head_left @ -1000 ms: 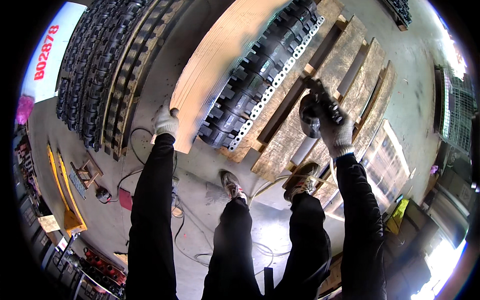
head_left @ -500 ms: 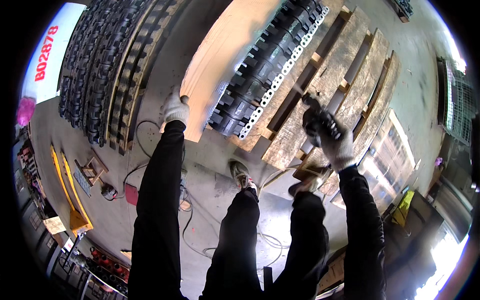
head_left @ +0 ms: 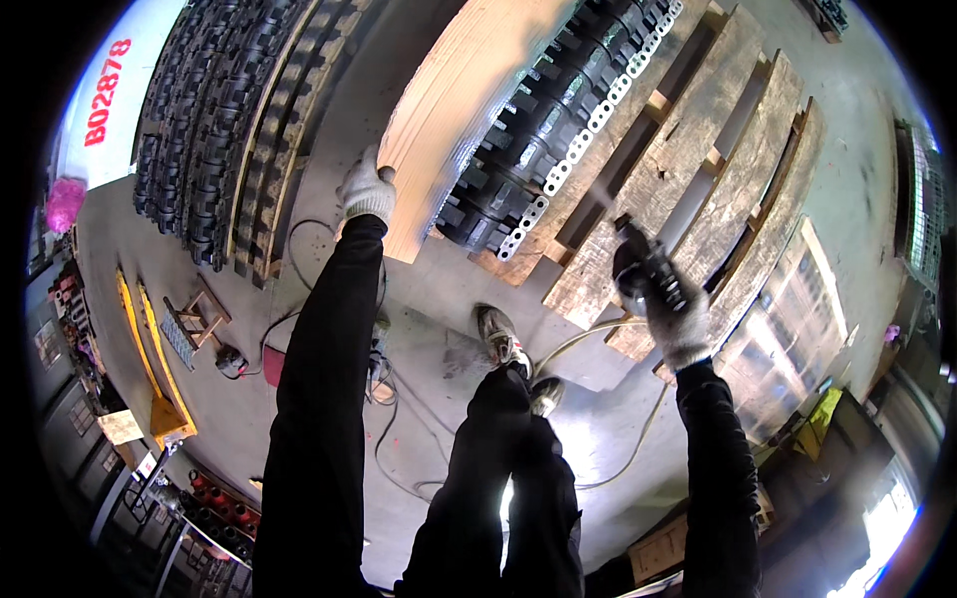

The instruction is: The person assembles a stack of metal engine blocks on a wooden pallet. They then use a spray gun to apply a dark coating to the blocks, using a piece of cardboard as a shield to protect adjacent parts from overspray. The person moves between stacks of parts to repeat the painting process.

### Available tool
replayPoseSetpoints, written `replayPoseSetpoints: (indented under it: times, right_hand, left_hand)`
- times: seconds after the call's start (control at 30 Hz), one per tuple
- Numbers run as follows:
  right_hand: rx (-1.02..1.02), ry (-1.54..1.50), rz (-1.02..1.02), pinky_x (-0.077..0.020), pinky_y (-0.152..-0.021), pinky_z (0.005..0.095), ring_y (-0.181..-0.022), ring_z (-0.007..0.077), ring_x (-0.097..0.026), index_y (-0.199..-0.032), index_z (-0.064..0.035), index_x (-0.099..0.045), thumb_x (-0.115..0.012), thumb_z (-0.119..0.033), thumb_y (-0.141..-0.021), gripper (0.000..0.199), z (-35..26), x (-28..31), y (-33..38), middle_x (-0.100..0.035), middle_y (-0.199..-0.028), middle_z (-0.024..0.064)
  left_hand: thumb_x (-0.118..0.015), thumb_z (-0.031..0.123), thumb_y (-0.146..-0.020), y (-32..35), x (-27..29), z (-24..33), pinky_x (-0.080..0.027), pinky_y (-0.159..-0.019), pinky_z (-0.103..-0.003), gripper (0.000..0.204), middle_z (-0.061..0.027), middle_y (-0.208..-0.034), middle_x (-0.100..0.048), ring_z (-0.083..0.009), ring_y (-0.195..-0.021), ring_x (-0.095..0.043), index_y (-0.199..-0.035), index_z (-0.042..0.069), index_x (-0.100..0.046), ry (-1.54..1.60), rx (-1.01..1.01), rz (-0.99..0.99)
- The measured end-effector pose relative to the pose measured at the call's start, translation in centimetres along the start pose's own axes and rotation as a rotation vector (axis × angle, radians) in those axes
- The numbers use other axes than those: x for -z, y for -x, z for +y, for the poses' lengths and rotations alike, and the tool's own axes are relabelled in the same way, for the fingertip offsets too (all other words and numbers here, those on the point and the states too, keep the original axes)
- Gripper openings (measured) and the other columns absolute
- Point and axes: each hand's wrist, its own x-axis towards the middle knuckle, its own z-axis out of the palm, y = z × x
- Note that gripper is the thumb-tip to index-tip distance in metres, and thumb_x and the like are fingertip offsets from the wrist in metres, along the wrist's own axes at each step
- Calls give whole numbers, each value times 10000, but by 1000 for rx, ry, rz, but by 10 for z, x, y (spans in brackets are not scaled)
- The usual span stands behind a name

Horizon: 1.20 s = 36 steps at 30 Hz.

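Here the gloved left hand (head_left: 367, 191) grips the end of a pale plank (head_left: 459, 110) beside the black track (head_left: 543, 140) on the pallet (head_left: 688, 169), while the right hand (head_left: 670, 314) clutches a dark power tool (head_left: 638, 271), seemingly poised between passes.

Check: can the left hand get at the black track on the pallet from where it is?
Probably yes. The left hand rests on the plank, and the black track lies right beside that plank with nothing between them.

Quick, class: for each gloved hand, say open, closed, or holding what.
Left hand: closed on the edge of the pale wooden board.
Right hand: closed around a dark handheld power tool.
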Motion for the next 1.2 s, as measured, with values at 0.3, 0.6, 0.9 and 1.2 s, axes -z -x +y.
replayPoseSetpoints:
  times: [0.3,0.6,0.9,1.2]
  right_hand:
    - [115,240,17,-551,-746,302,-875,185,-715,-1215,-12,-639,-776,-122,-847,408,-16,-33,31,-736,-965,144]
    - [301,347,-311,-501,-966,444,-1118,437,-603,-1279,-87,-601,-735,-172,-836,470,1,-73,63,-642,-1179,240]
    - [145,247,108,-543,-810,348,-953,292,-702,-1241,-26,-611,-748,-155,-876,411,15,-81,61,-700,-1055,182]
    - [235,374,-81,-545,-800,379,-944,331,-695,-1241,-53,-625,-770,-174,-839,445,26,-86,103,-700,-1009,198]
  left_hand:
    - [-646,219,-885,-11,-10,-17,-497,-872,-508,404,-247,-1084,-672,-443,-1046,-626,-1262,108,-551,10,-53,64]
    - [-613,240,-890,-11,-3,-9,-487,-918,-505,510,-230,-1170,-660,-420,-1104,-618,-1375,144,-492,77,-101,13]
    - [-636,234,-885,-5,-9,-12,-488,-905,-505,488,-251,-1122,-667,-435,-1078,-622,-1340,109,-514,68,-88,20]
    - [-619,233,-879,-12,-11,-17,-487,-921,-504,493,-239,-1128,-668,-417,-1086,-626,-1346,117,-516,102,-110,-14]
